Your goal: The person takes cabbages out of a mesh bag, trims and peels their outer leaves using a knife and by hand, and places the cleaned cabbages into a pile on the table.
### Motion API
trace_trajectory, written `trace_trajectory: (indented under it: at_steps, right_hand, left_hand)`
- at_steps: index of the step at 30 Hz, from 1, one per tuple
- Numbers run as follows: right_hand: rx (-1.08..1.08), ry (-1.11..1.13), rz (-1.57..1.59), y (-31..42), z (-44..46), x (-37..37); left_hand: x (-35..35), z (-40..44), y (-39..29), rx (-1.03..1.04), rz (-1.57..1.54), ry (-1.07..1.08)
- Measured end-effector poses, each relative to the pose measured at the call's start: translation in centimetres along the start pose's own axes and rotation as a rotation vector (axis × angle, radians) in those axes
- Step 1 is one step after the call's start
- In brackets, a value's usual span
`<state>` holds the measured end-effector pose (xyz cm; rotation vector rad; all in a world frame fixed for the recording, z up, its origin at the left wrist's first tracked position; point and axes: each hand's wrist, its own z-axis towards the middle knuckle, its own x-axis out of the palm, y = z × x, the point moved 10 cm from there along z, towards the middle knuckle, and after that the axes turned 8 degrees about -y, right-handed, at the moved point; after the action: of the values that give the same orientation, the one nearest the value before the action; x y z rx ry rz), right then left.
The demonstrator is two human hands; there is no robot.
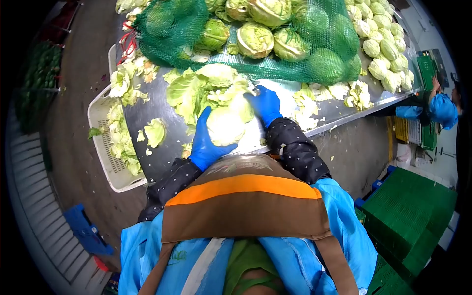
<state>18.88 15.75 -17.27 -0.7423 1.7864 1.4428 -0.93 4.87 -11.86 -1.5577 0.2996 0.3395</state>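
A pale, partly stripped cabbage rests on the metal table close to my apron. My left hand, in a blue glove, curves around its left and near side, thumb and fingers apart against it. On the far right side, my blue-gloved right hand has its fingers bent in on a cabbage leaf; its fingertips are partly hidden. Large loose outer leaves lie spread just beyond the cabbage.
Beyond the leaves lies a green mesh sack with several untrimmed cabbages. Trimmed cabbages are piled at the far right. A white crate with leaf scraps stands left of the table. A co-worker is at right, beyond green crates.
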Motion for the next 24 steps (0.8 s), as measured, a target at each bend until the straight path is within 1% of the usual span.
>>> trace_trajectory:
  at_steps: [1, 2, 3, 4, 6, 7, 8, 9, 10, 11, 12, 13, 14, 15, 18, 20, 21, 22, 24]
  right_hand:
    - [0.014, -0.067, 0.114, -1.0, 0.4, 0.4]
    - [0.021, 0.03, 0.407, -1.3, 0.6, 1.0]
    - [0.163, 0.152, 0.67, -1.1, -0.3, 0.7]
    - [0.31, 0.287, 0.923, 0.1, -2.3, 0.3]
    - [-0.019, 0.261, 1.039, 4.5, -5.0, -2.7]
    - [-0.153, 0.29, 0.932, 5.6, -6.6, -2.7]
    - [-0.289, 0.305, 0.83, 6.6, -8.3, -2.7]
    - [-0.304, 0.356, 0.695, 7.1, -9.2, -1.8]
    - [-0.251, 0.394, 0.65, 7.1, -9.2, -1.4]
    - [-0.198, 0.433, 0.603, 7.1, -9.2, -1.0]
    - [-0.147, 0.472, 0.554, 7.1, -9.2, -0.6]
    - [-0.207, 0.428, 0.7, 6.1, -8.4, 0.0]
    - [-0.265, 0.38, 0.844, 6.5, -8.1, -0.7]
    - [-0.257, 0.385, 0.796, 6.1, -8.2, -0.7]
    - [-0.193, 0.451, 0.875, 6.0, -8.1, -0.7]
    - [-0.105, 0.554, 0.954, 6.0, -7.8, -0.5]
    - [-0.057, 0.605, 0.993, 5.8, -7.8, -0.5]
    - [-0.041, 0.668, 0.926, 6.1, -7.7, -0.6]
    - [0.0, 0.793, 0.784, 6.5, -7.3, -0.8]
  left_hand:
    - [-0.7, -0.6, 1.6, -0.096, -0.058, -0.024]
    - [-1.4, -1.1, 2.9, -0.189, -0.118, -0.05]
    - [-2.6, -0.9, 0.4, -0.152, -0.13, -0.072]
    - [-3.0, -1.1, 0.6, -0.197, -0.166, -0.111]
    - [-3.7, -2.0, 1.5, -0.298, -0.242, -0.191]
    - [-3.9, -2.6, 4.4, -0.257, -0.182, -0.315]
    - [-3.6, -2.3, 4.5, -0.313, -0.209, -0.271]
    - [-3.3, -1.9, 4.0, -0.367, -0.239, -0.222]
    - [-2.9, -1.7, 3.7, -0.417, -0.269, -0.169]
    - [-3.4, -1.4, 2.8, -0.336, -0.125, -0.178]
    - [-3.6, -1.4, 3.2, -0.333, -0.119, -0.193]
    - [-3.9, -1.4, 3.9, -0.33, -0.112, -0.205]
    - [-4.2, -1.3, 4.2, -0.326, -0.105, -0.216]
    - [-4.7, -0.7, 3.1, -0.225, -0.091, -0.241]
    - [-6.3, -1.5, 7.5, -0.385, -0.31, -0.384]
    - [-8.9, -2.0, 12.5, -0.546, -0.029, -0.335]
    - [-10.6, -1.3, 12.9, -0.382, 0.257, -0.297]
    - [-12.1, -0.9, 12.6, -0.486, 0.483, -0.211]
    - [-12.6, 1.6, 2.9, -0.027, 0.49, -0.257]
